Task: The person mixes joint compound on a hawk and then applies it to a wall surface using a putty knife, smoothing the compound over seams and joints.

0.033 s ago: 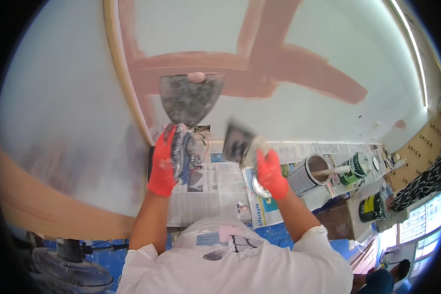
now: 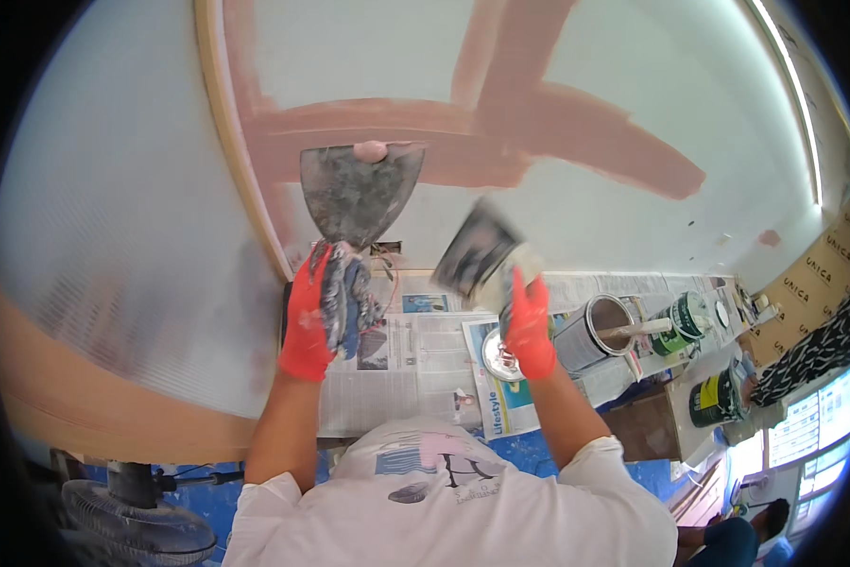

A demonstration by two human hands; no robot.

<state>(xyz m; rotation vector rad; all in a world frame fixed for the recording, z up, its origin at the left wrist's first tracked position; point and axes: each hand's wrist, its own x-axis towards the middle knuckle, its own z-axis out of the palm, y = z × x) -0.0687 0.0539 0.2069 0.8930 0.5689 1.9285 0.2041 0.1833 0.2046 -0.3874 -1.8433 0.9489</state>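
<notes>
My left hand (image 2: 307, 317), in a red glove, is closed around the handle end of a wide putty knife (image 2: 360, 194), its blade pointing up toward the wall. A dab of pink putty (image 2: 370, 151) sits on the blade's top edge. A smeared blue-grey bundle (image 2: 349, 307), perhaps a rag, is in the same grip and hides the handle. My right hand (image 2: 529, 326), also red-gloved, grips a second, smaller putty knife (image 2: 480, 248), blurred and tilted up to the left. The two blades are apart. Ahead, the pale wall (image 2: 349, 57) carries broad pink putty bands (image 2: 623, 142).
Newspaper (image 2: 425, 373) covers the bench below my hands. Right of my right hand stand an open can (image 2: 581, 335) with a brush across it, a green tub (image 2: 685, 321) and a round lid (image 2: 502, 354). A fan (image 2: 141, 520) is at lower left, a seated person (image 2: 737, 543) at lower right.
The right putty knife has moved slightly up and right with my right hand. My left hand and its putty knife have shifted a little to the left.
</notes>
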